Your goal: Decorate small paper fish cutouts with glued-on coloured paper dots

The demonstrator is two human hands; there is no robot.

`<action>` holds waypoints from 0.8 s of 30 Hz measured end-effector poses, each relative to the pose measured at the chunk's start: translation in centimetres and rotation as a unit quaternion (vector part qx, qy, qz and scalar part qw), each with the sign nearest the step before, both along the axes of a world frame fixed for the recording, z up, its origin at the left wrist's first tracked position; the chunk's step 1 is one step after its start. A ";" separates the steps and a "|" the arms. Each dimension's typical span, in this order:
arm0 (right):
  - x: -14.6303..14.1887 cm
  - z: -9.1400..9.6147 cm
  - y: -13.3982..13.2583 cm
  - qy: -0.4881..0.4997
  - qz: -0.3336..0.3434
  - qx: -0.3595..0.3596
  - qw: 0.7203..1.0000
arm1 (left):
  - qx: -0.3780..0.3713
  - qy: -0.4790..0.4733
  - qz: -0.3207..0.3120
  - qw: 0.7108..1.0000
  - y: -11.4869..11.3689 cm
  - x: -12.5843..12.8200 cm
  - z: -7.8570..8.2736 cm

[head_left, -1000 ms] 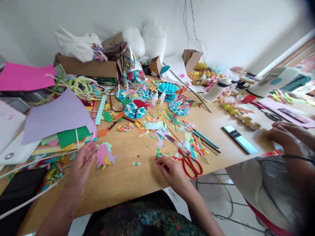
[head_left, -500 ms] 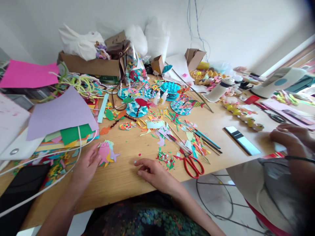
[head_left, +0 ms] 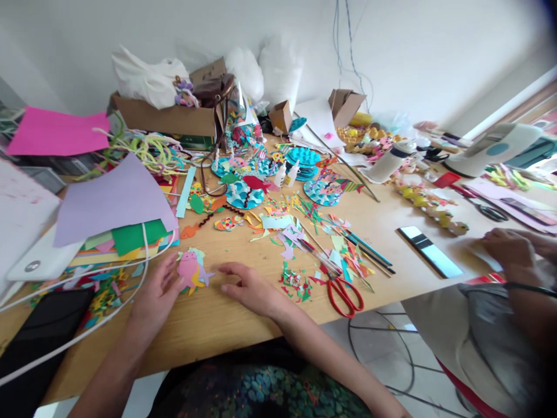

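Observation:
Flat on the wooden table lies a pink paper fish (head_left: 188,267), layered with purple, yellow and green paper cutouts. My left hand (head_left: 157,293) rests at its left edge, thumb and fingers apart; whether they touch the paper I cannot tell. To the fish's right, my right hand (head_left: 250,290) reaches toward its purple tail, fingers loosely stretched with nothing in them. Red-handled scissors (head_left: 345,296) lie near the table's front edge, right of my right hand. Small red and green paper scraps (head_left: 296,283) lie between that hand and the scissors.
Behind are blue paper discs (head_left: 244,195) with fish cutouts and white glue bottles (head_left: 290,174). Coloured paper sheets (head_left: 115,197), a white cable (head_left: 145,255) and a black phone (head_left: 47,342) are at left. Another person's hands (head_left: 509,247) rest at right near a second phone (head_left: 430,251).
My right hand has moved left, closer to the fish's tail. My left hand's fingers have spread a little beside the fish. The whole view has shifted slightly.

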State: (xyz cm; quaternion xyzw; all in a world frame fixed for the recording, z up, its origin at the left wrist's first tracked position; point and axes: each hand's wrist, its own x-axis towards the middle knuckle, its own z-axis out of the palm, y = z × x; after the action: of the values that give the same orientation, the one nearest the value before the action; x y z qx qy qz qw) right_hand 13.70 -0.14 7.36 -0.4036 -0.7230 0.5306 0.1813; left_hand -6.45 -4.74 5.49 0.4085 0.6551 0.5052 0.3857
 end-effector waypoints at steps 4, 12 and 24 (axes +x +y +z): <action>-1.3 -0.4 1.0 0.013 -0.019 -0.066 0.998 | -0.025 -0.113 0.032 0.993 -1.0 0.3 0.7; -3.8 -0.7 1.2 0.153 -0.073 -0.211 0.963 | -0.034 -0.176 0.037 0.983 -1.2 0.8 1.6; -4.4 -0.1 0.5 0.206 -0.025 -0.285 0.936 | -0.027 -0.124 -0.004 0.992 -1.6 1.0 1.1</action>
State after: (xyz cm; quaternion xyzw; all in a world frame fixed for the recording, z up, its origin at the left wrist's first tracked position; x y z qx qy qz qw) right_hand 9.30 0.40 7.23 -0.3380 -0.4781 0.7812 0.2167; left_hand -5.43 -6.31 6.57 0.3344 0.6141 0.5325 0.4770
